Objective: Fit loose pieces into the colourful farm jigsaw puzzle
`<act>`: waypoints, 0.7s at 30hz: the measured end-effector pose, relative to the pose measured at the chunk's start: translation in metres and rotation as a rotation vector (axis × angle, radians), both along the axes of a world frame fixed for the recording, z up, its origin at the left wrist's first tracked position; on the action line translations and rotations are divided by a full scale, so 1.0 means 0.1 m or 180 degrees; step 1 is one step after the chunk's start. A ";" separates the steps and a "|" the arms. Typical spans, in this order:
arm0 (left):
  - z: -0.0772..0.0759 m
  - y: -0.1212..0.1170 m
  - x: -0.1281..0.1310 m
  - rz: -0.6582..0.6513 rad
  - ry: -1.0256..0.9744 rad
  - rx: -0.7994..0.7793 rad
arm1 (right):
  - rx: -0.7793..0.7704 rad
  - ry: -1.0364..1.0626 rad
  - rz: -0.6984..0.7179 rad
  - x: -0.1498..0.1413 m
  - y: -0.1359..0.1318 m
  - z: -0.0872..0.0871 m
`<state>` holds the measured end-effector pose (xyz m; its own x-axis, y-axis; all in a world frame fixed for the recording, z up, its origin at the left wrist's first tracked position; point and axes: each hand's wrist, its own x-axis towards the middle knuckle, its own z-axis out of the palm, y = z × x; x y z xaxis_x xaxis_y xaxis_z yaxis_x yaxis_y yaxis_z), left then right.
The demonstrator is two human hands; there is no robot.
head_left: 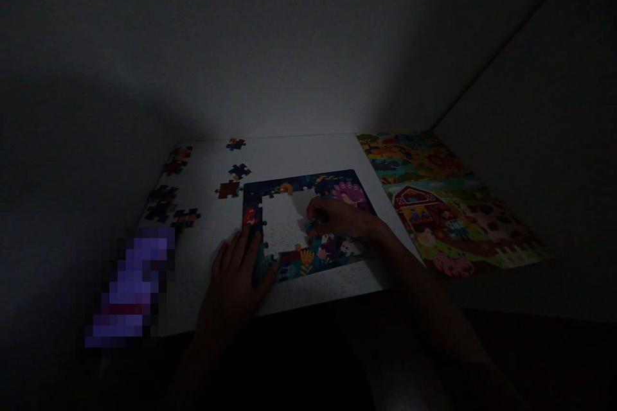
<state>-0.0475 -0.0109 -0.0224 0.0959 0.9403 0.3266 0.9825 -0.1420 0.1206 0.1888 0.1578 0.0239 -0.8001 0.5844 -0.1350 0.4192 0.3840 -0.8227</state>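
Note:
A partly built jigsaw puzzle (337, 187) with a dark blue border and a peacock lies on a white table (289, 154); its middle is an unfilled white gap. My left hand (238, 276) lies flat with fingers spread on the puzzle's lower left corner. My right hand (337, 217) rests on the puzzle's right part, fingers curled and pinched on a small puzzle piece (310, 226) at the edge of the gap. The scene is very dark.
Several loose puzzle pieces (240, 171) lie scattered on the table's left and back. A finished farm-scene puzzle or poster (443, 199) lies to the right. A blurred purple object (132, 286) sits at the table's front left. Walls close in behind and to the right.

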 end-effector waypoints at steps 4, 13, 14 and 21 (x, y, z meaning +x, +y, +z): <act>0.00 0.00 0.00 -0.0032 -0.0028 -0.0019 | 0.0257 -0.0087 0.0012 0.00 0.00 -0.02; 0.01 0.00 -0.02 -0.0078 -0.0052 -0.0015 | 0.0290 -0.0240 0.0039 0.00 0.00 0.00; 0.01 0.00 -0.02 -0.0087 -0.0050 -0.0011 | 0.0314 -0.0238 0.0056 0.00 -0.01 0.00; 0.01 0.00 0.00 -0.0029 -0.0134 -0.0030 | 0.0219 -0.0059 0.0110 0.04 0.01 -0.02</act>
